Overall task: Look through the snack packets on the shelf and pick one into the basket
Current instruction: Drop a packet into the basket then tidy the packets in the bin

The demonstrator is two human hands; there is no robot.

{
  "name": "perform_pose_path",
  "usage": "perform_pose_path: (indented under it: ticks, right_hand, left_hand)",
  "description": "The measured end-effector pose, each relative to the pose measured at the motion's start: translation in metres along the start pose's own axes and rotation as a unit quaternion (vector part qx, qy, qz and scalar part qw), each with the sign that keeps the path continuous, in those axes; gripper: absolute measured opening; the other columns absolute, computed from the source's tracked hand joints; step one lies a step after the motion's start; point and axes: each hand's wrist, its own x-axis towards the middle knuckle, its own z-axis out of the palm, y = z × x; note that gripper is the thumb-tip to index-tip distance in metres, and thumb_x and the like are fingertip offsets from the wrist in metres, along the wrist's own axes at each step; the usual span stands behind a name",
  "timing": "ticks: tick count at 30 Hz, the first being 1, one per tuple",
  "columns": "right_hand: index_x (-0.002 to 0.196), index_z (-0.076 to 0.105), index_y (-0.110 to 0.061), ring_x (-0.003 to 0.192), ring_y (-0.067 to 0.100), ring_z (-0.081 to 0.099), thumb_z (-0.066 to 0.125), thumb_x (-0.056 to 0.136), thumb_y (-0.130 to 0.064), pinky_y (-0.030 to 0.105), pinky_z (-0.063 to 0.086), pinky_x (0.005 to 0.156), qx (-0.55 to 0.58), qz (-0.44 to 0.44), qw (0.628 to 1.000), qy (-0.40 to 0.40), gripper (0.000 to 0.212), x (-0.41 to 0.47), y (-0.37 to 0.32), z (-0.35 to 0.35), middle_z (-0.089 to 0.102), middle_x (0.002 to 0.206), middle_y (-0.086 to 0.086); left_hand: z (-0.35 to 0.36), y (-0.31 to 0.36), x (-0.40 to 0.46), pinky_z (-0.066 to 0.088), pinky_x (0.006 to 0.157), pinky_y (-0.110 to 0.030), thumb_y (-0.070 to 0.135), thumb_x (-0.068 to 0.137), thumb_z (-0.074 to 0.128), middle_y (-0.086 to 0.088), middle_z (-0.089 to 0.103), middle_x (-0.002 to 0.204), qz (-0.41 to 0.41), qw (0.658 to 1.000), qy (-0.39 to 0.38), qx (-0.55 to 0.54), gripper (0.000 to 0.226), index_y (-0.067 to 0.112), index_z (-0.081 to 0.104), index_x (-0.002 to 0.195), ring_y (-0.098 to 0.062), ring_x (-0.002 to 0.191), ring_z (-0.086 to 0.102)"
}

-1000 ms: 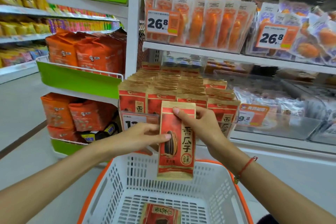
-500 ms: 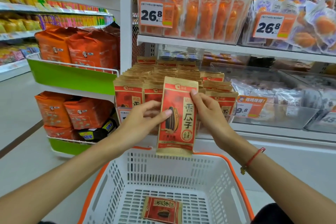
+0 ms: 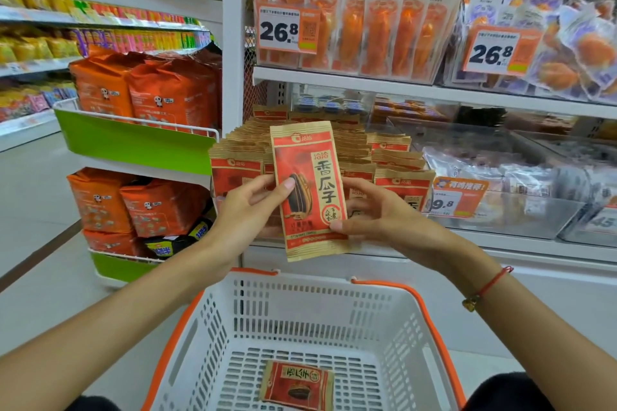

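Shelves w/ snack stock

White shelf (image 3: 434,92) carries upright orange-strip packets (image 3: 377,30) & a 26.8 price tag (image 3: 288,31); lower shelf (image 3: 500,248) has rows of red-and-tan seed packets (image 3: 397,173) standing upright beside clear bins (image 3: 521,210). Side rack (image 3: 133,143) w/ green fronts holds orange bags (image 3: 147,90).

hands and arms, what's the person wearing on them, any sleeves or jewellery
Both forearms are bare, with no sleeves in view. The right wrist carries a thin red cord bracelet with a small gold-coloured charm. The left hand and the right hand show no rings, gloves or watch.
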Motion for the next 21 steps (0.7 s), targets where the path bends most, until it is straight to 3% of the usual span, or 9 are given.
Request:
perform_pose_path:
  ticks: [3,8,11,14,18,21]
  right_hand:
    - [0.129,0.051,-0.029,0.098,0.019,0.071,0.069,0.081,-0.001,0.028,0.059,0.08,0.034,0.005,0.999,-0.002,0.058,-0.0012,0.0021,-0.0053,0.071,0.111,0.014]
    - [0.123,0.052,-0.03,0.1,0.02,0.07,0.068,0.081,0.0,0.026,0.059,0.077,0.078,0.011,0.997,-0.01,0.053,0.0004,0.0039,-0.0091,0.07,0.115,0.014]
    - [0.119,0.053,-0.03,0.099,0.021,0.071,0.067,0.081,0.001,0.027,0.059,0.076,0.09,0.014,0.996,-0.007,0.05,0.0018,0.0041,-0.0098,0.07,0.113,0.015]
    - [0.123,0.052,-0.027,0.1,0.023,0.07,0.068,0.08,0.0,0.029,0.06,0.079,0.088,0.014,0.996,-0.007,0.054,0.0023,0.0049,-0.0099,0.069,0.115,0.017]
    - [0.12,0.053,-0.029,0.101,0.023,0.07,0.069,0.08,0.001,0.031,0.059,0.082,0.069,0.01,0.998,-0.002,0.053,0.001,0.0054,-0.0094,0.069,0.116,0.018]
    - [0.121,0.052,-0.031,0.101,0.023,0.07,0.072,0.078,0.0,0.035,0.058,0.087,0.047,0.004,0.999,-0.003,0.056,0.0006,0.0056,-0.0084,0.069,0.115,0.016]
  left_hand:
    - [-0.0012,0.0021,0.0007,0.059,0.071,-0.023,0.023,0.094,0.06,0.008,0.072,0.113,-0.024,0.998,-0.056,0.004,0.03,0.032,0.061,0.122,-0.005,0.098,0.069]
    - [-0.0036,-0.0014,0.0015,0.057,0.086,-0.027,0.013,0.078,0.075,0.007,0.063,0.127,0.019,0.996,-0.09,0.02,0.07,0.032,0.048,0.139,-0.01,0.107,0.067]
    - [-0.0038,-0.0016,0.002,0.055,0.088,-0.023,0.013,0.078,0.075,0.007,0.065,0.125,0.04,0.995,-0.092,0.026,0.069,0.031,0.048,0.139,-0.013,0.107,0.067]
    - [-0.0033,-0.0021,0.0013,0.055,0.081,-0.02,0.009,0.081,0.073,0.007,0.067,0.122,0.042,0.994,-0.095,0.023,0.063,0.032,0.049,0.134,-0.012,0.104,0.068]
    - [-0.0042,-0.0037,0.0011,0.054,0.091,-0.025,0.011,0.081,0.074,0.007,0.066,0.124,0.046,0.993,-0.097,0.041,0.062,0.032,0.05,0.134,-0.011,0.107,0.067]
    - [-0.0044,-0.0063,0.0003,0.054,0.089,-0.023,0.008,0.083,0.071,0.007,0.066,0.125,0.047,0.993,-0.098,0.042,0.06,0.029,0.05,0.135,-0.012,0.107,0.067]
